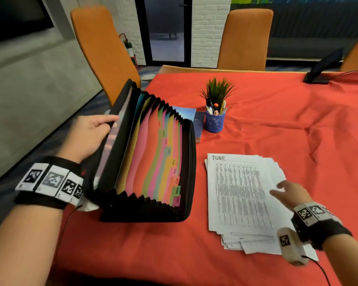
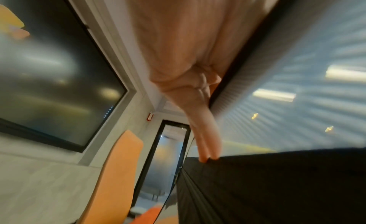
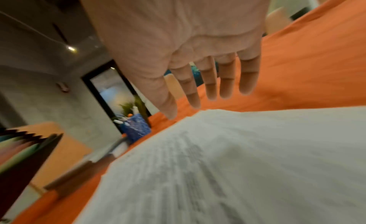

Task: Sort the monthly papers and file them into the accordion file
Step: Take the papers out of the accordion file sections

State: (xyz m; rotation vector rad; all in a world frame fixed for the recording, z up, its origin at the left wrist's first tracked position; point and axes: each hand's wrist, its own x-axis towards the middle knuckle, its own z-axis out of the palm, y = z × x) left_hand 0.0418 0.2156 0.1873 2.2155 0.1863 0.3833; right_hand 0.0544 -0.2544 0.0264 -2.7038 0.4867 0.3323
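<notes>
A black accordion file (image 1: pixel 153 153) stands spread wide on the red tablecloth, its coloured dividers with month tabs showing. My left hand (image 1: pixel 91 133) grips the file's left cover (image 1: pixel 114 141) at its upper edge, fingers curled over the rim (image 2: pixel 208 157). To the right lies a loose stack of printed papers (image 1: pixel 240 195); the top sheet is headed JUNE. My right hand (image 1: pixel 285 190) hovers just over the stack's right side, fingers straight and spread (image 3: pixel 210 89), holding nothing. The stack (image 3: pixel 217 164) fills the lower right wrist view.
A blue pen cup (image 1: pixel 215 120) and a small green plant (image 1: pixel 217 91) stand behind the file, beside a blue notebook (image 1: pixel 194 120). Two orange chairs (image 1: pixel 99 50) sit at the far edge. A dark tablet stand (image 1: pixel 322 69) is at the back right.
</notes>
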